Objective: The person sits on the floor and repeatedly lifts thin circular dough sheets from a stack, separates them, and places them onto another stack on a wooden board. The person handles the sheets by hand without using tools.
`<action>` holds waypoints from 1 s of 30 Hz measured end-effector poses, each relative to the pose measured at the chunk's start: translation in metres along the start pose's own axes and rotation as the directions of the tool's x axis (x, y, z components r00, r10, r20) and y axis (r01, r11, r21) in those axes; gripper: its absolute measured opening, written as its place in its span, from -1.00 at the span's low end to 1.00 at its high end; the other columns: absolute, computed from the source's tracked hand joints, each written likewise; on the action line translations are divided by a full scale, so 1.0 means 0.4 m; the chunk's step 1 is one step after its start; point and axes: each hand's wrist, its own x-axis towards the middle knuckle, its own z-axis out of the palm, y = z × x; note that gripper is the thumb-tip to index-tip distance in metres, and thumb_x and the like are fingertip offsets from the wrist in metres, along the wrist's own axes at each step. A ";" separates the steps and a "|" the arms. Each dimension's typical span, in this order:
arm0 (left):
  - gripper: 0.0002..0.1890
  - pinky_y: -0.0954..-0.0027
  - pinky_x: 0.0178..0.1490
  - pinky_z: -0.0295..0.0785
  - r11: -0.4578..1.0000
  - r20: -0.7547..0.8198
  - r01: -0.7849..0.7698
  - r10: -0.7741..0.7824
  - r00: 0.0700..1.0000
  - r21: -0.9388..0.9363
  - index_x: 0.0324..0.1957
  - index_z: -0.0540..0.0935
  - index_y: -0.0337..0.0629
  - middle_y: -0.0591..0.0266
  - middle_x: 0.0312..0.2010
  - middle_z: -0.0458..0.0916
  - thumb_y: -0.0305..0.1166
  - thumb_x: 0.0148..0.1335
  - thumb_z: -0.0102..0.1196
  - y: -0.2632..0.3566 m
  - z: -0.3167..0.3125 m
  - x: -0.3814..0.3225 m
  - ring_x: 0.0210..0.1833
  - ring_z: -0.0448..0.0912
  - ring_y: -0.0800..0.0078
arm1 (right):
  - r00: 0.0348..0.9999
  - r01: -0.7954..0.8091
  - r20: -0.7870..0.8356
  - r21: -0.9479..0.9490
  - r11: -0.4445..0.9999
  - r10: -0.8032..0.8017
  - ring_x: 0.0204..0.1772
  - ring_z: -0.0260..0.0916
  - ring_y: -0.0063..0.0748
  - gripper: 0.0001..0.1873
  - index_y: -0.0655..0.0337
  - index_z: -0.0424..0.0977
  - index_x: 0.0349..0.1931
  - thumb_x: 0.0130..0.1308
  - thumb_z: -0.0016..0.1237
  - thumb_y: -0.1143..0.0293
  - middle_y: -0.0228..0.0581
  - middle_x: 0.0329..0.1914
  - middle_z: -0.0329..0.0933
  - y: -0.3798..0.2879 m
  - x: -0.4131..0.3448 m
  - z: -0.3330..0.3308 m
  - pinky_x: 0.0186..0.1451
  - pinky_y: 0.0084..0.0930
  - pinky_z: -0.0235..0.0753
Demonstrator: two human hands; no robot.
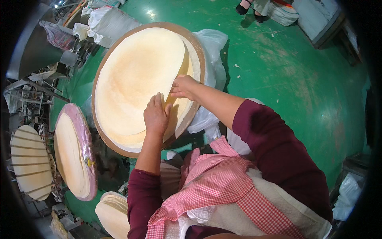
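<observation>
A large thin round sheet, pale cream with a light brown middle, looks like flatbread or a wrapper. It lies on top of similar sheets on a round brown-rimmed board. Along its right side the top sheet's edge stands raised, casting a shadow on the layer beneath. My left hand rests with its fingers on the sheet near that edge, the thumb just beyond it. Fingertips of my right hand touch the same edge from the right, fingers slightly apart. Whether either hand pinches the sheet is hidden.
Left of the board, a pink-covered round stand carries more sheets. Another stack lies below, and a slatted round farther left. Clear plastic hangs at the board's right. White sacks, machinery and a person's feet are farther off.
</observation>
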 end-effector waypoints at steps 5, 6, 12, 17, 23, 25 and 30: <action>-0.74 0.19 -0.05 0.42 0.935 0.195 0.326 -0.297 0.935 -0.137 -0.07 0.53 -0.18 -0.06 -0.12 0.56 -0.36 0.26 -0.14 -0.103 -0.054 0.022 -0.09 0.53 0.05 | 0.988 0.082 -0.123 -0.113 0.990 -0.096 0.06 0.35 -0.30 -0.64 0.16 0.27 0.10 0.31 -0.27 0.32 -0.20 0.04 0.36 -0.008 -0.023 0.007 0.06 -0.30 0.47; -0.77 0.17 -0.09 0.43 0.951 0.186 0.299 -0.281 0.942 -0.078 -0.15 0.57 -0.18 -0.07 -0.20 0.58 -0.40 0.25 -0.14 -0.142 -0.091 0.065 -0.15 0.54 0.02 | 0.975 0.088 -0.186 -0.165 0.982 -0.119 0.06 0.33 -0.31 -0.62 0.14 0.27 0.11 0.30 -0.24 0.30 -0.21 0.04 0.35 -0.007 -0.028 0.004 0.06 -0.29 0.47; -0.80 0.10 -0.22 0.43 0.987 -0.345 0.153 -0.126 0.930 0.053 -0.18 0.55 -0.16 -0.02 -0.32 0.60 -0.31 0.29 -0.08 -0.238 -0.358 0.179 -0.26 0.55 0.00 | 0.935 0.082 -0.330 -0.161 0.984 -0.132 0.08 0.27 -0.37 -0.61 0.11 0.33 0.09 0.24 -0.14 0.27 -0.20 0.06 0.30 -0.002 -0.005 -0.019 -0.01 -0.32 0.50; -0.77 0.13 -0.18 0.45 0.982 -0.128 0.115 -0.096 0.987 0.148 -0.15 0.55 -0.08 0.09 -0.23 0.59 -0.52 0.13 -0.04 -0.193 -0.244 0.049 -0.22 0.55 0.04 | 0.941 0.126 -0.311 -0.040 0.991 -0.132 -0.21 0.40 -0.38 -0.68 0.22 0.38 -0.04 0.23 -0.13 0.30 -0.17 -0.20 0.43 0.010 0.054 -0.032 -0.28 -0.50 0.51; -0.72 0.16 -0.16 0.45 0.970 -0.007 0.161 -0.165 0.986 -0.184 -0.14 0.56 -0.10 0.05 -0.21 0.59 -0.59 0.08 -0.01 -0.156 -0.070 -0.114 -0.20 0.55 0.05 | 0.993 -0.112 -0.001 -0.336 0.935 0.118 -0.26 0.52 -0.31 -0.71 0.30 0.34 -0.08 0.31 -0.18 0.29 -0.10 -0.21 0.48 0.044 0.033 -0.019 -0.36 -0.50 0.55; -0.73 0.16 -0.16 0.46 0.972 0.021 0.188 -0.187 0.982 -0.138 -0.15 0.56 -0.12 0.05 -0.20 0.59 -0.58 0.07 0.00 -0.122 -0.056 -0.113 -0.19 0.55 0.06 | 0.994 -0.106 -0.048 -0.341 0.934 0.095 -0.23 0.52 -0.25 -0.70 0.31 0.33 -0.06 0.31 -0.18 0.29 -0.06 -0.18 0.47 0.055 0.014 0.002 -0.31 -0.45 0.59; -0.63 0.14 -0.03 0.42 0.972 0.027 0.213 -0.212 0.977 -0.102 0.01 0.46 -0.21 -0.10 -0.08 0.52 -0.52 0.09 0.04 -0.021 -0.049 -0.086 -0.05 0.49 -0.03 | 0.997 -0.070 0.008 -0.149 0.986 0.072 -0.25 0.54 -0.26 -0.73 0.33 0.34 -0.11 0.32 -0.25 0.33 -0.10 -0.22 0.51 0.044 -0.010 0.034 -0.28 -0.45 0.61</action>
